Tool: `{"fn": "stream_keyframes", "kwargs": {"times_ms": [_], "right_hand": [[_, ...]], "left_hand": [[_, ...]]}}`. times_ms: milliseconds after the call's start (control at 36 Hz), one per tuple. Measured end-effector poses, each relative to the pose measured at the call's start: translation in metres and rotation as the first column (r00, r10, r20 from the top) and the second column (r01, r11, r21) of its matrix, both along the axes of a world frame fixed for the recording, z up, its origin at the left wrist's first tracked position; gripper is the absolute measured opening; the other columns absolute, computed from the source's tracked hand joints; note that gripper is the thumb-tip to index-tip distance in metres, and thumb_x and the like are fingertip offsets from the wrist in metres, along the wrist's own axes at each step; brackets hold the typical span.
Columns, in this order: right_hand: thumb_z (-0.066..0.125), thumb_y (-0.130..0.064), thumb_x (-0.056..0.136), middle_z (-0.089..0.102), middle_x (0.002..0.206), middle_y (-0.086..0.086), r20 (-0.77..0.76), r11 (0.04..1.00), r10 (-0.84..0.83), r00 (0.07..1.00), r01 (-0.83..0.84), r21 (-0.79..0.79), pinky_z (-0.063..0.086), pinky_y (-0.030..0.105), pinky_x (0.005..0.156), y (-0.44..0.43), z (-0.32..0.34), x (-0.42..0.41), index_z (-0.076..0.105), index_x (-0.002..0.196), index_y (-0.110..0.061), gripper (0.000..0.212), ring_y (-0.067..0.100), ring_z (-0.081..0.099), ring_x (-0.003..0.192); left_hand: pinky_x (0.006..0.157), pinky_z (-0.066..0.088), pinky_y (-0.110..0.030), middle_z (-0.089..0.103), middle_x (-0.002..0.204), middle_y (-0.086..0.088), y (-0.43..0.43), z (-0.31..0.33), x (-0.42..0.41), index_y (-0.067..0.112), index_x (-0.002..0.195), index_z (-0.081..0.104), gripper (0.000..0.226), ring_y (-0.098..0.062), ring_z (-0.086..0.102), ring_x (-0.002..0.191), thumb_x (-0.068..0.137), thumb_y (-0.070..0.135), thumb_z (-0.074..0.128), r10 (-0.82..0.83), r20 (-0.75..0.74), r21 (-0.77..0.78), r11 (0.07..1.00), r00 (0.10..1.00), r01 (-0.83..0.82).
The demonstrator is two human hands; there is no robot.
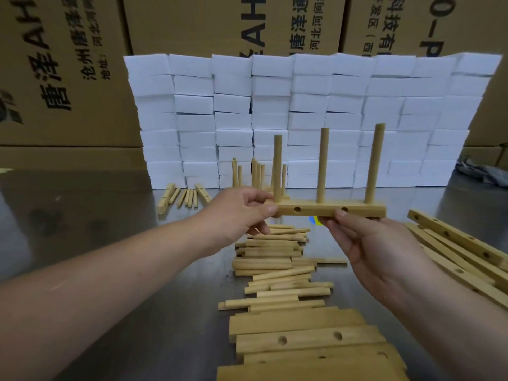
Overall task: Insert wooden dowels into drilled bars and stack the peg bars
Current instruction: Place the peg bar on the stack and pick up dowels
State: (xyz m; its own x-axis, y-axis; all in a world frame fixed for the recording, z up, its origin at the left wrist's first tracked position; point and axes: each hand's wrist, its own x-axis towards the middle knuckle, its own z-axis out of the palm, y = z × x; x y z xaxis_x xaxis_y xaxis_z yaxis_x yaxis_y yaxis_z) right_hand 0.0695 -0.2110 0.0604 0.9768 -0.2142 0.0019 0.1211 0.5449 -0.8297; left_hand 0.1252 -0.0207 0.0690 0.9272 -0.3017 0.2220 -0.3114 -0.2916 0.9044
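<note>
- Peg bar (330,209) — held level in the air at the centre of the frame, above the steel table (123,215). Three dowels (322,166) stand upright in its top face. Two more holes show empty on the side facing the viewer.
- Left hand (242,213): thumb and fingers pinch the bar's left end, just beside the leftmost dowel.
- Right hand (376,243): fingers curl under the bar's middle with the thumb on its front face, grasping it from below.
- Loose dowels (277,259): a heap lying flat on the table at lower centre, below the held bar.
- Drilled bars (308,339): unfilled stock at bottom centre, with more of the same at the right edge.
- Finished peg bars (257,171): behind the held one, pegs up, in front of the wall of white blocks (302,105). Their number cannot be told.
- Step in hand (judgement): every top hole visible carries a dowel, so insertion looks complete for this bar and stacking is the step due.
- Next move (judgement): the bar needs to stay level on its way to the finished group — tilting risks a loose peg slipping out. It must come down clear of the pegs already standing. Neither hand should let go until the bar sits flat.
</note>
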Motion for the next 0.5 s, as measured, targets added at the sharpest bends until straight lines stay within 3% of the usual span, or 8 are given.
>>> {"fn": "stream_keyframes", "kwargs": {"times_ms": [111,222,278,361,500], "right_hand": [[0.061,-0.004,0.086,0.068,0.098,0.015,-0.066,0.991,-0.019,0.998,0.01,-0.13,0.056,0.022,0.073,-0.004,-0.012,0.005,0.058,0.096,-0.001,0.011,0.017,0.07,0.086],[0.058,-0.005,0.088,0.068,0.094,0.013,-0.133,0.966,-0.021,0.991,-0.014,-0.258,0.055,0.024,0.076,-0.006,-0.025,0.012,0.057,0.095,-0.004,0.007,0.017,0.068,0.087],[0.058,-0.007,0.088,0.068,0.096,0.01,-0.142,0.927,-0.036,0.989,-0.02,-0.375,0.05,0.027,0.081,-0.007,-0.031,0.014,0.056,0.102,-0.01,0.014,0.016,0.067,0.09],[0.06,-0.011,0.087,0.069,0.094,0.005,-0.114,0.842,-0.07,0.991,-0.002,-0.54,0.049,0.033,0.088,-0.008,-0.036,0.015,0.057,0.103,-0.018,0.018,0.015,0.067,0.09],[0.063,-0.015,0.084,0.07,0.088,0.0,-0.077,0.757,-0.076,0.994,0.007,-0.653,0.049,0.041,0.092,-0.007,-0.039,0.014,0.06,0.09,-0.025,0.012,0.017,0.067,0.088]], "left_hand": [[0.063,0.052,-0.017,0.072,0.071,0.006,0.011,-0.005,0.03,0.022,0.107,0.06,0.018,-0.006,0.067,0.069,0.09,0.017,0.058,0.16,0.004,0.016,0.987,0.987,-0.16],[0.084,0.038,-0.023,0.065,0.113,-0.001,0.018,-0.021,0.071,0.017,0.125,0.056,0.035,-0.013,0.059,0.102,0.091,0.027,0.056,0.358,0.07,0.23,0.902,0.931,-0.364],[0.088,0.036,-0.025,0.06,0.123,-0.005,0.02,-0.031,0.087,0.016,0.127,0.055,0.037,-0.02,0.054,0.111,0.092,0.029,0.054,0.404,0.077,0.325,0.854,0.911,-0.406],[0.085,0.038,-0.028,0.057,0.126,-0.007,0.017,-0.043,0.105,0.016,0.126,0.056,0.036,-0.024,0.053,0.11,0.093,0.03,0.052,0.438,0.099,0.413,0.799,0.893,-0.438],[0.084,0.042,-0.031,0.059,0.121,-0.005,0.015,-0.051,0.125,0.015,0.121,0.058,0.036,-0.024,0.055,0.106,0.091,0.035,0.054,0.459,0.145,0.614,0.653,0.876,-0.443]]}}
